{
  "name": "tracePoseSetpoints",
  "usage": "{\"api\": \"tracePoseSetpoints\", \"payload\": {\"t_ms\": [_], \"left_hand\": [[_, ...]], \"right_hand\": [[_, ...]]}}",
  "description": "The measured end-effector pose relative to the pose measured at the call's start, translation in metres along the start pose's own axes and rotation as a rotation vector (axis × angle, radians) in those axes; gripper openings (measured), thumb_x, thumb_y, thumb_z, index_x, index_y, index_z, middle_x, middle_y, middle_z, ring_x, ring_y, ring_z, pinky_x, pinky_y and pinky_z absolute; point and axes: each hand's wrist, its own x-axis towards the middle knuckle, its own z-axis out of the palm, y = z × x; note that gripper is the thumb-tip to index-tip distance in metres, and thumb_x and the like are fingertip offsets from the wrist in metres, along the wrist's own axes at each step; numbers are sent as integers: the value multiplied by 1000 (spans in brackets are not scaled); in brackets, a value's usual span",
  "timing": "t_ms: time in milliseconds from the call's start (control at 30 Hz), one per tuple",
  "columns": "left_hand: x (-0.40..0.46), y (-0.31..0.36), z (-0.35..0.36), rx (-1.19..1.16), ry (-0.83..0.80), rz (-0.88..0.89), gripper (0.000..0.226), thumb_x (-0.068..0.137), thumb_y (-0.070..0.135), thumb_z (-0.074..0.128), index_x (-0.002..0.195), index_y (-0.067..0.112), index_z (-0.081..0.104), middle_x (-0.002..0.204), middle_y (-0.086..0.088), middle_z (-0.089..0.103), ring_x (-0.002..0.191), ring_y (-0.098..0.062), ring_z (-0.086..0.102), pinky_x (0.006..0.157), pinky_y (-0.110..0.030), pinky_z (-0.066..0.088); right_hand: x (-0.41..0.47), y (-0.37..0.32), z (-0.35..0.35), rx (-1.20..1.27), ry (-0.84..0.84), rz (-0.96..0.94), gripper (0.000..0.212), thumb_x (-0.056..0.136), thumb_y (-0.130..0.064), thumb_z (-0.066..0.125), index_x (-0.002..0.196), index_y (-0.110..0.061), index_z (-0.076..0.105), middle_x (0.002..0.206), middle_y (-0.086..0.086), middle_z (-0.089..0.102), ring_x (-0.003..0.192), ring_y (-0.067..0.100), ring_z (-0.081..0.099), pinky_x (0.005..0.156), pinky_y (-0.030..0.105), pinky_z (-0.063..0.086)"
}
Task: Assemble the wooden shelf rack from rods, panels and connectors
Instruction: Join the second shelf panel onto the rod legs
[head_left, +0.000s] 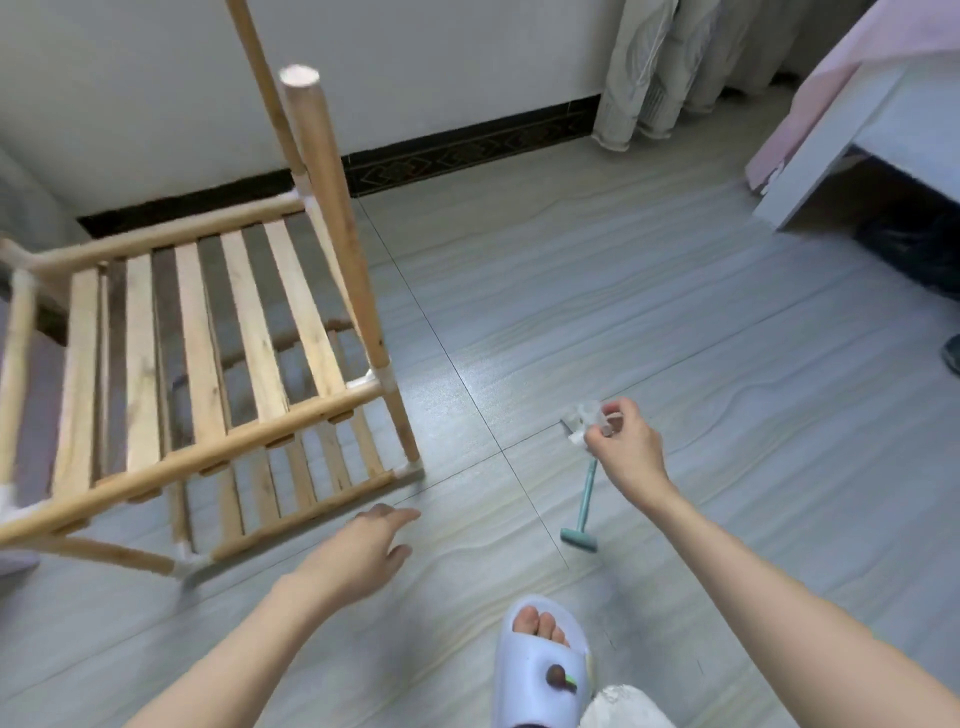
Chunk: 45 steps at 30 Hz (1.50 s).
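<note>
Fingers (605, 428) of right hand (631, 447) pinch one white connector (584, 418); left hand (366, 545) relaxed.

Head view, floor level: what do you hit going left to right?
Wooden shelf rack → left hand → mint-green hammer lying on the floor → right hand pinching a white connector → white bed frame at far right.
</note>
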Motion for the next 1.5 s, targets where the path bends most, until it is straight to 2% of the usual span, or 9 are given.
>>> {"api": "tracePoseSetpoints", "payload": {"t_ms": [167, 433, 533, 667, 767, 867, 1000, 1233, 1500], "left_hand": [[-54, 35, -82, -86, 142, 94, 36, 97, 27, 47, 133, 25, 48, 128, 6, 58, 112, -10, 56, 96, -26, 43], [-134, 65, -194, -330, 785, 298, 23, 94, 21, 54, 116, 27, 56, 99, 10, 62, 87, -3, 60, 83, -21, 50], [-154, 66, -203, -543, 945, 468, 25, 92, 27, 55, 111, 42, 51, 102, 14, 59, 91, 0, 58, 75, -13, 48], [-162, 61, -205, -575, 966, 559, 32, 79, 46, 57, 111, 47, 52, 99, 10, 59, 88, -5, 58, 74, -20, 51], [-161, 61, -203, -592, 1001, 578, 22, 78, 41, 62, 100, 41, 60, 95, 9, 59, 82, -5, 61, 70, -19, 52], [-162, 60, -202, -893, 1007, 554, 11, 82, 27, 64, 94, 29, 63, 91, 1, 68, 78, -7, 66, 68, -21, 53], [-168, 57, -207, -1145, 1015, 520, 16, 85, 8, 62, 95, 21, 65, 90, -2, 70, 79, -7, 67, 67, -16, 51], [-176, 62, -208, -1356, 1022, 523, 26, 77, 20, 64, 101, 9, 62, 89, -7, 72, 79, -18, 71, 67, -22, 55], [-183, 66, -203, -1166, 1017, 515, 14, 82, 24, 66, 93, 15, 65, 88, 2, 71, 83, -3, 66, 69, -16, 49]], "right_hand": [[-42, -105, -27, 224, -92, -186, 18, 81, -5, 57, 93, -18, 52, 86, 4, 61, 78, 25, 63, 78, 45, 54], [-117, -241, -66, 515, -224, -445, 20, 84, -1, 53, 85, -20, 55, 90, 15, 68, 75, 22, 66, 77, 35, 57], [-136, -246, -60, 361, -231, -558, 22, 83, -6, 56, 85, -28, 57, 85, 8, 70, 78, 21, 68, 79, 37, 56], [-146, -251, -55, 64, -173, -708, 16, 85, -13, 59, 91, -28, 57, 81, 1, 68, 73, 10, 64, 73, 25, 51], [-151, -261, -49, 113, -187, -759, 13, 86, -16, 64, 95, -24, 60, 84, 1, 68, 71, 5, 63, 69, 21, 52], [-150, -268, -42, 156, -168, -759, 15, 85, -15, 65, 97, -24, 61, 87, -2, 68, 78, 5, 64, 70, 20, 53], [-151, -276, -42, 538, -235, -579, 13, 86, -14, 65, 96, -22, 64, 95, 3, 70, 86, 14, 67, 61, 18, 51], [-162, -283, -36, 582, -326, -675, 25, 86, -13, 64, 104, -30, 62, 93, -6, 70, 81, 0, 63, 66, 14, 47], [-161, -283, -34, 725, -163, -636, 17, 86, -13, 64, 103, -16, 63, 97, 4, 70, 81, 9, 66, 69, 21, 51]]}}
